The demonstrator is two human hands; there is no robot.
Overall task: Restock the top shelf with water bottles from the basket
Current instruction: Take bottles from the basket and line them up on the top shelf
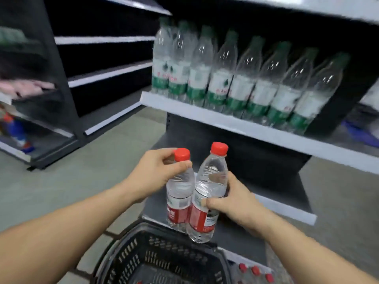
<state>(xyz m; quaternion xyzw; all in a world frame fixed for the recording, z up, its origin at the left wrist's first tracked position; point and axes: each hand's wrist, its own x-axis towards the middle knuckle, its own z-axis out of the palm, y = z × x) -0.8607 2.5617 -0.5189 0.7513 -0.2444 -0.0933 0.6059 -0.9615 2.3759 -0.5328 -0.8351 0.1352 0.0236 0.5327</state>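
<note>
Side shelving (106, 39): bare white-edged boards at far left, no water on them.
Left hand (158, 173): closed around the neck of the left red-capped bottle (180, 193), thumb and fingers pinching just under the cap; the bottle hangs upright.
Right hand (231, 203): wrapped around the label band of the right red-capped bottle (209, 193), which tilts slightly, cap leaning right.
Bottles to each other: sides touching, held between the two hands, above the far rim of the basket (164, 257).
Basket: black mesh, on the floor below the hands; what shows of its inside looks nearly empty, though the lower part is cut off by the frame.
Spare bottles (255, 270): several red caps show just right of the basket; whether they lie in it or beside it cannot be told.
Stocked shelf (225, 121): carries a full front row of green-capped bottles (235, 78), above and beyond the hands.
Top shelf (307, 9): only its underside edge shows at upper right; what stands on it is hidden.
Progress: both bottles lifted clear of the basket, neither placed yet. By my reading the raise to the top shelf is what remains, with more bottles to follow.
</note>
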